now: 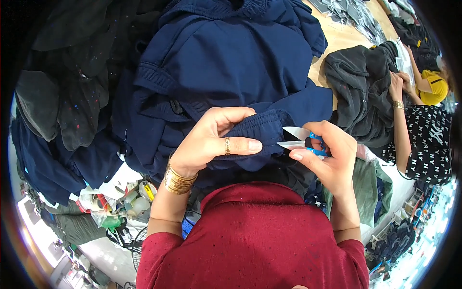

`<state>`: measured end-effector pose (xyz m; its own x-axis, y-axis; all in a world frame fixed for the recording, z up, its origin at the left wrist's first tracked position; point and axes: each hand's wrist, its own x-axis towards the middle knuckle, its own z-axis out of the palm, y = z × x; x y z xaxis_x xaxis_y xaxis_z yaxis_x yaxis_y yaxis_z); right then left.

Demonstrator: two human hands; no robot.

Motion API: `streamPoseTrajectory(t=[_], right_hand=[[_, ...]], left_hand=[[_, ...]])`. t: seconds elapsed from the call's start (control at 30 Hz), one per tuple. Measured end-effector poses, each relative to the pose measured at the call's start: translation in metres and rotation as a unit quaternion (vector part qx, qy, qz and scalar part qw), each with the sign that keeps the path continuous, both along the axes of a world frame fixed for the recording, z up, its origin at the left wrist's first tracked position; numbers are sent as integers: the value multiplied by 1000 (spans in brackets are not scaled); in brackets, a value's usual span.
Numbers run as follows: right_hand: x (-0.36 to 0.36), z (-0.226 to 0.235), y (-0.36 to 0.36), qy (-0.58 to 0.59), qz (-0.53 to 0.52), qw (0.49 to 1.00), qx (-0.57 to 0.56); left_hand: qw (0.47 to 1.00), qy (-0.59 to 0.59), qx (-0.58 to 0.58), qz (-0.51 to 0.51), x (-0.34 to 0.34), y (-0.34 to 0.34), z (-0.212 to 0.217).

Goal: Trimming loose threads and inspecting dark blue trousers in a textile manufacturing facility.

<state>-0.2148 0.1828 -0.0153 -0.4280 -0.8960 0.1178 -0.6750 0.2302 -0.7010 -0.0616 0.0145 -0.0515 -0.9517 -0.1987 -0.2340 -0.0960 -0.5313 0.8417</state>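
A navy garment is spread over the table in front of me. My left hand pinches its gathered elastic band between thumb and fingers. Blue-handled thread snips sit in my right hand, thumb and fingers closed round the handles. The snips' two pointed blades are spread apart, their tips at the right end of the band. Whether a thread lies between the blades is too small to make out.
Black garments are heaped at the left. On the right, a co-worker's hands rest at a dark grey garment. Grey scraps lie on the wooden table at the far right. A cluttered pile of bags and scraps is at the lower left.
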Motion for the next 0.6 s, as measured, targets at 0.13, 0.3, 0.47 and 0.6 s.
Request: streamPoseTrajectory(t=[0.13,0.3,0.47,0.6], right_hand=[[3,1,0,48,3,999,-9],[5,5,-1,81,18,996,-17],[7,11,-1,129,15,992,-6],[11,13,-1,133,-2,991,-19]], left_hand=[[1000,6,-10,-8,0,1,0],[999,20,-24,-10,1,0,-2],[999,17,-28,-7,1,1,-2],[999,14,-31,-14,2,0,-1]])
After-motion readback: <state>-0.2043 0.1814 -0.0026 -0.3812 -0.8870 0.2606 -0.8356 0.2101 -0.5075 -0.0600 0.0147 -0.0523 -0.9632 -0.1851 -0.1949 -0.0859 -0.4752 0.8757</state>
